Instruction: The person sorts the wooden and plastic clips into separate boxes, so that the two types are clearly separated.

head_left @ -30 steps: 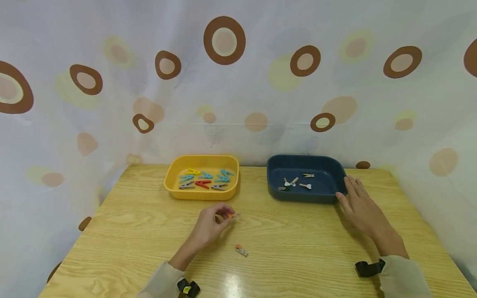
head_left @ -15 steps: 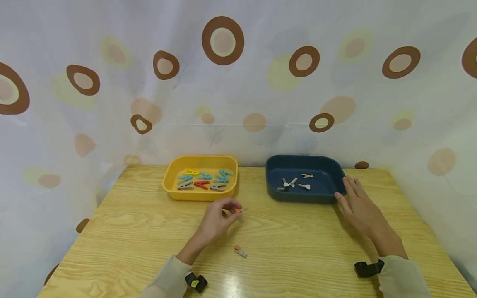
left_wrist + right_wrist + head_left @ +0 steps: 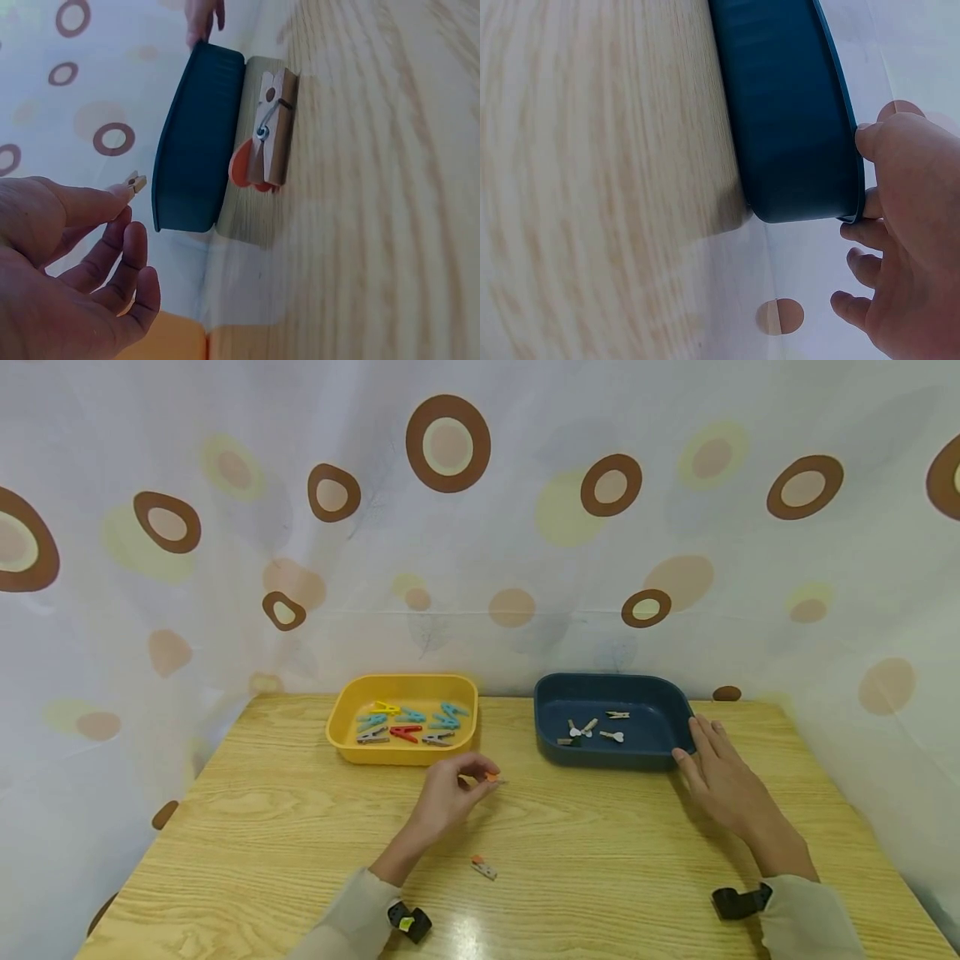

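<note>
My left hand [image 3: 447,797] pinches a small wooden clothespin [image 3: 492,777] with an orange decoration between thumb and fingertips, just above the table in front of the yellow tray. In the left wrist view the wooden end of that clothespin [image 3: 135,182] sticks out past the thumb. Another wooden clothespin [image 3: 483,867] with an orange piece lies on the table nearer me. My right hand [image 3: 738,793] rests against the front right corner of the dark blue tray [image 3: 607,758], its thumb and fingers touching the rim, fingers fairly straight.
The yellow tray [image 3: 401,756] at the back left holds several plastic clothespins in blue, red, yellow and grey. Inside the blue tray lie several small wooden clothespins [image 3: 612,737], some with white hearts. A patterned cloth [image 3: 510,527] hangs behind the wooden table [image 3: 300,860].
My left hand has moved to the right and slightly away from me, carrying the pinched clothespin. My right hand stays at the blue tray's corner.
</note>
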`<state>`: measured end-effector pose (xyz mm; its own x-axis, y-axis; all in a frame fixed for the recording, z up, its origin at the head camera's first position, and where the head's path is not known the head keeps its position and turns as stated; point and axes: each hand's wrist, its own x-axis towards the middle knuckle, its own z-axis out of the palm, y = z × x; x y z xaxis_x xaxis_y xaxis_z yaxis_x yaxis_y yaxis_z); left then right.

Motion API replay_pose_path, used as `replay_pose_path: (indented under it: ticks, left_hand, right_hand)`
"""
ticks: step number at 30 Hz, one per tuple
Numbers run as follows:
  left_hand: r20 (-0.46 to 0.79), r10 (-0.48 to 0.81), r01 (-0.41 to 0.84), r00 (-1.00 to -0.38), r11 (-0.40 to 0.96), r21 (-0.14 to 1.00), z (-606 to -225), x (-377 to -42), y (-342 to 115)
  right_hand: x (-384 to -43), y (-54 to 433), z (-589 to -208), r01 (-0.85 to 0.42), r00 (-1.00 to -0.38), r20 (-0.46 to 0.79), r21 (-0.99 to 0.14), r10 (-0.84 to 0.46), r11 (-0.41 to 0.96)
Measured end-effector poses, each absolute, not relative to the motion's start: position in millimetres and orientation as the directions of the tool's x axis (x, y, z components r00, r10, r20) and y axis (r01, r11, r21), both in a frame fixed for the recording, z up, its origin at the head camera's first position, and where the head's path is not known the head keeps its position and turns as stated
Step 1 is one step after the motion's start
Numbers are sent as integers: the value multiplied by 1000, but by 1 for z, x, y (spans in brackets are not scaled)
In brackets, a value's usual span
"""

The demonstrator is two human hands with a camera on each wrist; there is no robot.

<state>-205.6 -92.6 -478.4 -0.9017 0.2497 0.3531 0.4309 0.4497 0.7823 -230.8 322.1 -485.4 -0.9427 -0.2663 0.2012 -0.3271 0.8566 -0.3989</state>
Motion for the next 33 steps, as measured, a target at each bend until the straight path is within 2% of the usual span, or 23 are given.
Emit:
replay_pose_path:
  ticks: [14, 33]
  left_hand:
    - [351, 221, 413, -910, 406, 815, -476, -214, -75]
    - [402, 245, 470, -882, 411, 781, -465, -233, -40]
  right_hand:
    - [-230, 321, -484, -333, -939, 217, -398, -265, 855]
    - [-229, 319, -482, -321, -944, 205, -398, -258, 859]
